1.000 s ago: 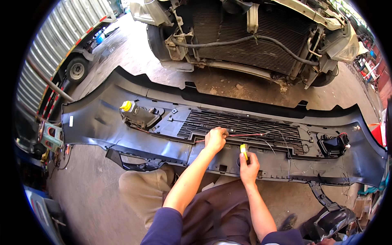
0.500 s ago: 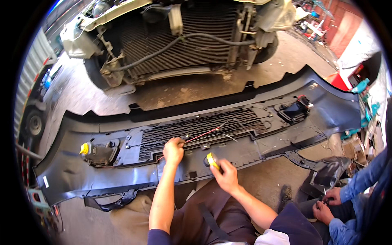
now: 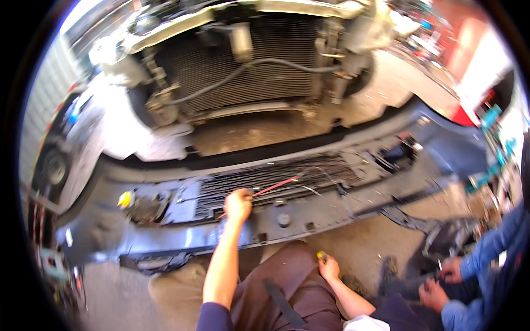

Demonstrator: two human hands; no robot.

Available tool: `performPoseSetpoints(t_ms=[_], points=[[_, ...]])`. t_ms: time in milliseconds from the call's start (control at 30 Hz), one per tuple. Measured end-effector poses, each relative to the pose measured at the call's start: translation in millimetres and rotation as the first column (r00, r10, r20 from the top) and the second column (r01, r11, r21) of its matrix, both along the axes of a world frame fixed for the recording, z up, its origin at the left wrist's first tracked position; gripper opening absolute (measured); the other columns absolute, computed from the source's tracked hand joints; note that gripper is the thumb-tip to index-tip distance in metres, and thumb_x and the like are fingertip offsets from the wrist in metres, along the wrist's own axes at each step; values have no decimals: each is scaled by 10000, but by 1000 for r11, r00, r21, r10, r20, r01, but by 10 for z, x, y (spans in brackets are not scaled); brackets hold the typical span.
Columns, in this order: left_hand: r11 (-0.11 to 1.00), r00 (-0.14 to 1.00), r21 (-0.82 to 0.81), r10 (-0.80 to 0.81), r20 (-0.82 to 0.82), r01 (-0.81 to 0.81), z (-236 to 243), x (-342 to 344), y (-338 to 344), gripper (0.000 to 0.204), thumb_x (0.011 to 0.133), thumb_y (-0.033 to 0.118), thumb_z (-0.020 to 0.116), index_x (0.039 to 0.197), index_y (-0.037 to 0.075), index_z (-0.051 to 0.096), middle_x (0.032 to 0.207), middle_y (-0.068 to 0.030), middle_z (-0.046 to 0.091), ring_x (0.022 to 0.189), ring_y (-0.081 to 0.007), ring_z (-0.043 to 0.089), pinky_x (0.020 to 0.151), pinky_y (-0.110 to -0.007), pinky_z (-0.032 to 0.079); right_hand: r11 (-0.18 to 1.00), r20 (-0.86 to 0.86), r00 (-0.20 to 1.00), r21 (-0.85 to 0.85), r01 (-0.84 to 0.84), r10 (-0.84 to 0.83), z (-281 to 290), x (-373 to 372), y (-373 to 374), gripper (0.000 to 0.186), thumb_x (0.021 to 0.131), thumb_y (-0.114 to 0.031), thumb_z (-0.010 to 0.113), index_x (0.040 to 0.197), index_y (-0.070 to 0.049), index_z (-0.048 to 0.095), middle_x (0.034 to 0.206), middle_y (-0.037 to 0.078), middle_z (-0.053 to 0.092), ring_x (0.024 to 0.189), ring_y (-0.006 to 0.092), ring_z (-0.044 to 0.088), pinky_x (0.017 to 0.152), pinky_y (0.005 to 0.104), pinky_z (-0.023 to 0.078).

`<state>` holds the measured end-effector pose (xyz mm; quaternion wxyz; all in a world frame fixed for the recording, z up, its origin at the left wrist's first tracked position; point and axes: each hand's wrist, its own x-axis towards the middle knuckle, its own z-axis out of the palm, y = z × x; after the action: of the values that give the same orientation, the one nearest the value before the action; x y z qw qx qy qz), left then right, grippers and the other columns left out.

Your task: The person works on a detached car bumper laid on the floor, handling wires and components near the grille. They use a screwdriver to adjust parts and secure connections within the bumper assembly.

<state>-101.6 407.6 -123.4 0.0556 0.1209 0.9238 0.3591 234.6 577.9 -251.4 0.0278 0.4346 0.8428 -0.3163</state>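
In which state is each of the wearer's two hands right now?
Left hand: closed, holding the red wire.
Right hand: closed, holding a yellow item, too blurred to name.

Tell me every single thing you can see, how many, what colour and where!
Bumper: 1, black, across the middle
Grille: 1, black, in the bumper
Yellow-capped part: 1, dark, bumper's left end
Dark part: 1, bumper's right end
Round piece: 1, dark, below the grille
Red wire: 1, red, over the grille
Vehicle front: 1, pale, at the top
Hose: 1, grey, across the vehicle front
Wheel: 1, dark, far left
Co-worker: 1, blue sleeves, lower right
Clutter: too blurred to count, many colours, right edge
Small thing: 1, yellow, in the right hand
Left hand: 1, bare, on the red wire
Right hand: 1, bare, by the lap
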Motion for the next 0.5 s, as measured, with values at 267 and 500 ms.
performPoseSetpoints(t_ms=[267, 500], points=[[996, 999, 76, -45, -19, 46, 171, 125, 327, 117, 781, 80, 585, 836, 125, 679, 889, -72, 645, 887, -303, 623, 758, -403, 485, 972, -14, 997, -223, 75, -80, -875, 85, 417, 271, 845, -132, 556, 1086, -53, 650, 1060, 214, 639, 1013, 372, 608, 861, 418, 485], [995, 999, 96, 38, -29, -35, 90, 252, 163, 107, 792, 66, 580, 841, 118, 660, 872, -81, 611, 871, -316, 616, 738, -426, 484, 700, -7, 703, -71, -710, 712, 1255, -541, 196, 237, 856, -212, 569, 977, -33, 667, 945, 213, 643, 925, 368, 621, 797, 425, 496]])
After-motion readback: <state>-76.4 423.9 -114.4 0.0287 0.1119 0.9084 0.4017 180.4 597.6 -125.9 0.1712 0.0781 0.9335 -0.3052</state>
